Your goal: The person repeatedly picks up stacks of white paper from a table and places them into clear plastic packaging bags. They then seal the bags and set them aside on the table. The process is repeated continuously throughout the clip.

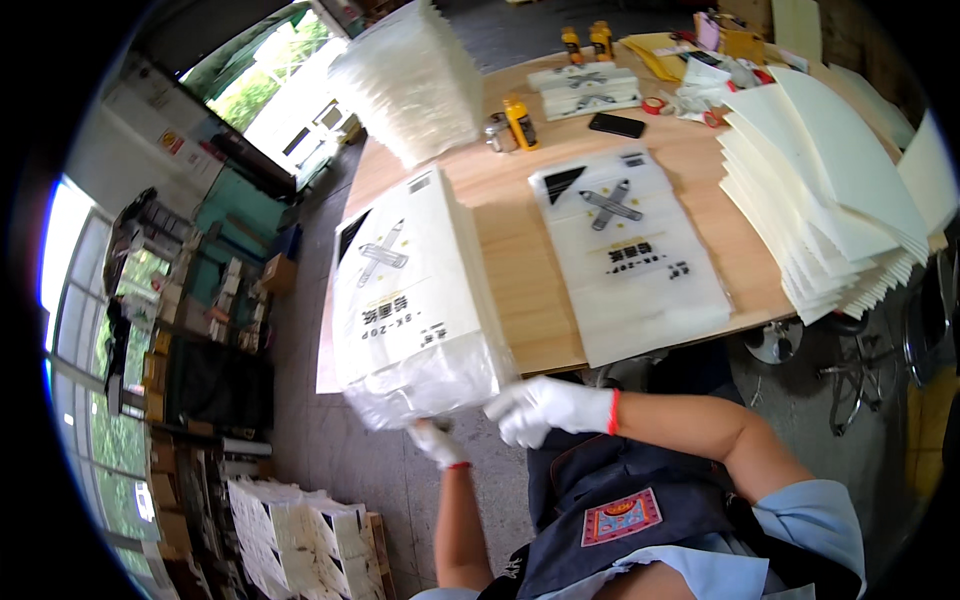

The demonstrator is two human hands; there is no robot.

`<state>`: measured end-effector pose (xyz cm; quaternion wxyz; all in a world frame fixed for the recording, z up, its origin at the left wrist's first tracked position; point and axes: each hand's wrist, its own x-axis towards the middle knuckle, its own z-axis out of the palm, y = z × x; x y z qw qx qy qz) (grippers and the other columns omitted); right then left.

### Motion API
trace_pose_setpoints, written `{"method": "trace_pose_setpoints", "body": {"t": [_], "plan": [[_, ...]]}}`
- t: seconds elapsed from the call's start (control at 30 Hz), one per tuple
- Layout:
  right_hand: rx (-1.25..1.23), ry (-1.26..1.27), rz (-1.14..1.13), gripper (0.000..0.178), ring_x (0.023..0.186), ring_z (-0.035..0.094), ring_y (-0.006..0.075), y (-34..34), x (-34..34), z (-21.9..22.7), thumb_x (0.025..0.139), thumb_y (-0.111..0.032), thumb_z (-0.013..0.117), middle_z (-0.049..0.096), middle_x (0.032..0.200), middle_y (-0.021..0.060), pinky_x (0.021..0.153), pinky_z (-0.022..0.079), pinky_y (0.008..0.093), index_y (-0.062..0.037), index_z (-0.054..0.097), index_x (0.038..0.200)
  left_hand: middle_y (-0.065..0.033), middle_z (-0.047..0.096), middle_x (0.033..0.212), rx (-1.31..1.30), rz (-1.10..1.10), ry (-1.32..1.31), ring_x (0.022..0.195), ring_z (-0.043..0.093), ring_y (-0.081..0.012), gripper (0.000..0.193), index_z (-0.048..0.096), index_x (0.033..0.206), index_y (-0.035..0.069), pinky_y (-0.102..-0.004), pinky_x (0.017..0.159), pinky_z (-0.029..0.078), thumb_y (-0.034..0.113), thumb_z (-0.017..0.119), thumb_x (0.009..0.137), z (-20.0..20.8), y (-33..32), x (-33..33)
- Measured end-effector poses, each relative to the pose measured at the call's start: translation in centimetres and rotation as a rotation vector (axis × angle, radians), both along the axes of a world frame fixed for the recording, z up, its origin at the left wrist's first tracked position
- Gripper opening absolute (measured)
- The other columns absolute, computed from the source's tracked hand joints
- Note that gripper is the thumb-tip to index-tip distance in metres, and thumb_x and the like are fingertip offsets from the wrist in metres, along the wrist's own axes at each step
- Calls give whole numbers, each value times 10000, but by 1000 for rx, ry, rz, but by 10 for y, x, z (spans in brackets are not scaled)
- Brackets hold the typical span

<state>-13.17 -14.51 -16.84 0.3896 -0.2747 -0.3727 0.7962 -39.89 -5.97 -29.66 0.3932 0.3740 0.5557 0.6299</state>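
Observation:
On the table's near left lies a thick stack of white paper in a clear printed plastic bag [415, 290], its loose crinkled end overhanging the near edge. My left hand [437, 443], in a white glove with a red cuff, is closed at the underside of that loose end; its fingertips are partly hidden. My right hand [545, 410], gloved the same way, is beside the bag's near right corner, fingers stretched toward it and bent a little, with nothing visible in them. To the right, a flat printed plastic bag [635, 255] lies on the wooden table [515, 260].
A tall stack of clear plastic bags [410, 85] stands at the far left. Fanned white paper stacks [810, 190] fill the right side. Farther back are a yellow bottle [520, 122], a black phone [617, 125] and folded printed bags [585, 92]. White packs [300, 535] sit on the floor.

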Motion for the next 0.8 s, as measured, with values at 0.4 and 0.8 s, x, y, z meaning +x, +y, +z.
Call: {"method": "trace_pose_setpoints", "body": {"t": [0.4, 0.8], "plan": [[-262, -285, -534, 201, 744, 616, 121, -127, 97, -80, 917, -161, 574, 660, 897, 70, 649, 505, 248, -51, 595, 1084, -112, 620, 939, 449, -1014, 1007, 897, 584, -307, 196, 623, 832, 113, -417, 757, 463, 286, 690, 768, 52, -34, 325], [-266, -288, -585, 220, 766, 613, 120, -147, 114, -93, 928, -206, 566, 662, 920, 70, 671, 506, 250, -74, 589, 1103, -82, 640, 945, 573, -1109, 1192, 935, 573, -284, 193, 651, 745, 113, -398, 825, 436, 299, 702, 737, 23, -20, 354]]}}
